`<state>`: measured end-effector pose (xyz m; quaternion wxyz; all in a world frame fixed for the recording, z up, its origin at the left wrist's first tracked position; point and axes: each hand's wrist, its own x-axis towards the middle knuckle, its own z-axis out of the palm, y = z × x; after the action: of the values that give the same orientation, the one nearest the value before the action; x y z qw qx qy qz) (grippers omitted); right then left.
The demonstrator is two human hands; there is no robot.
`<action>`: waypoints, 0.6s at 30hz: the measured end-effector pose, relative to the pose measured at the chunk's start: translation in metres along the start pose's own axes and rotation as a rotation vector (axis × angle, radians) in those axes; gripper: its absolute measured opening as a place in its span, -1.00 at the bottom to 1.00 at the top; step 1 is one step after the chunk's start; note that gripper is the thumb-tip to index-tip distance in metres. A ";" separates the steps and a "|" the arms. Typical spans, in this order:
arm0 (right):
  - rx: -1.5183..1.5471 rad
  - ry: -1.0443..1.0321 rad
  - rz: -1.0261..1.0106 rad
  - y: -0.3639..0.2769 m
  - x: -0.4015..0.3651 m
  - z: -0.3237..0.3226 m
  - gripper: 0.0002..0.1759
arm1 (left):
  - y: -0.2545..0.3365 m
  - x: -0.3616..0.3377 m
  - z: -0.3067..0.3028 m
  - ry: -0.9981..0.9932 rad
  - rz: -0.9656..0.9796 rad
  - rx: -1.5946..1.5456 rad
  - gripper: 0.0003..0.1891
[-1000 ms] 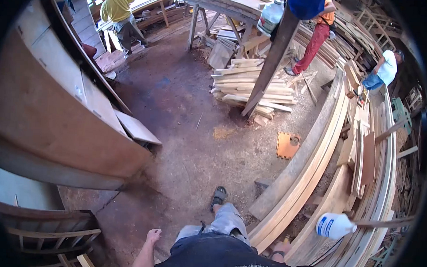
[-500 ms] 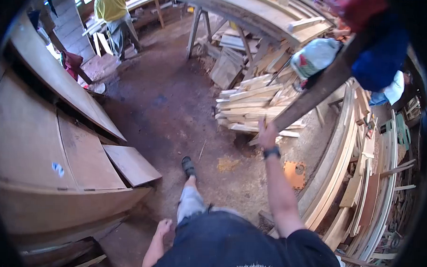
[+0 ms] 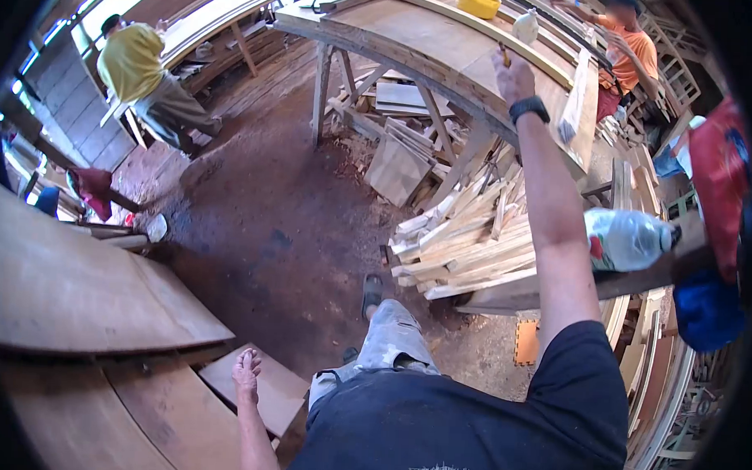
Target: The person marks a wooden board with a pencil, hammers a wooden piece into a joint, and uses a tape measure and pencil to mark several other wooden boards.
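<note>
One stick [image 3: 504, 54]: small, brown, far right, its tip poking above the fist.
Right fingers [image 3: 509, 67]: closed round the stick.
Right hand [image 3: 515, 77]: raised over the workbench [image 3: 416, 37], black wristband [image 3: 528, 108] just below it.
Left fingers [image 3: 243, 356]: loose, slightly curled, holding nothing.
Left hand [image 3: 245, 368]: near left, just above a wooden panel [image 3: 275, 395].
Around: slat pile [image 3: 467, 242] under the bench; bottle [image 3: 628, 240] right of the arm.

Black wristband [image 3: 529, 109], yellow tub [image 3: 478, 2], pale wooden workbench [image 3: 416, 37]
</note>
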<state>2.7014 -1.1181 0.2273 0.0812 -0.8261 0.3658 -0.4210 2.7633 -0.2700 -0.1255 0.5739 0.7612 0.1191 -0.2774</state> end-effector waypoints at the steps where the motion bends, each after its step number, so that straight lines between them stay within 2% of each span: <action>1: -0.003 0.004 0.011 0.007 0.031 0.014 -0.57 | 0.032 0.005 0.017 -0.002 -0.017 -0.076 -0.63; 4: 0.068 -0.041 0.048 0.038 0.108 0.055 -0.55 | 0.102 0.044 0.068 -0.048 0.079 -0.011 -0.63; 6: -0.021 0.101 0.048 0.054 0.163 0.089 -0.57 | 0.142 0.073 0.109 -0.077 0.085 -0.044 -0.63; 8: -0.022 0.036 0.112 0.079 0.192 0.118 -0.58 | 0.183 0.099 0.155 -0.086 0.081 -0.021 -0.64; 10: -0.090 0.019 0.115 0.107 0.233 0.141 -0.57 | 0.226 0.123 0.200 -0.204 0.134 0.026 -0.65; 11: -0.160 -0.036 0.235 0.103 0.243 0.143 -0.52 | 0.252 0.133 0.220 -0.257 0.172 0.044 -0.65; 13: -0.182 -0.071 0.256 0.109 0.264 0.151 -0.47 | 0.311 0.153 0.262 -0.321 0.203 0.064 -0.65; 14: -0.187 -0.103 0.266 0.115 0.273 0.155 -0.42 | 0.345 0.162 0.283 -0.403 0.328 0.085 -0.66; 15: -0.251 -0.070 0.137 0.158 0.294 0.179 -0.25 | 0.379 0.171 0.305 -0.482 0.457 0.103 -0.66; 16: -0.259 -0.066 0.148 0.163 0.304 0.182 -0.25 | 0.411 0.182 0.328 -0.545 0.530 0.088 -0.67; 18: -0.202 -0.142 0.156 0.171 0.321 0.190 -0.13 | 0.480 0.200 0.378 -0.668 0.684 0.103 -0.69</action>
<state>2.8740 -1.4903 0.2359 0.0555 -0.8268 0.4627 -0.3151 3.0590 -0.8031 0.0793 0.6007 0.6535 -0.3429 -0.3075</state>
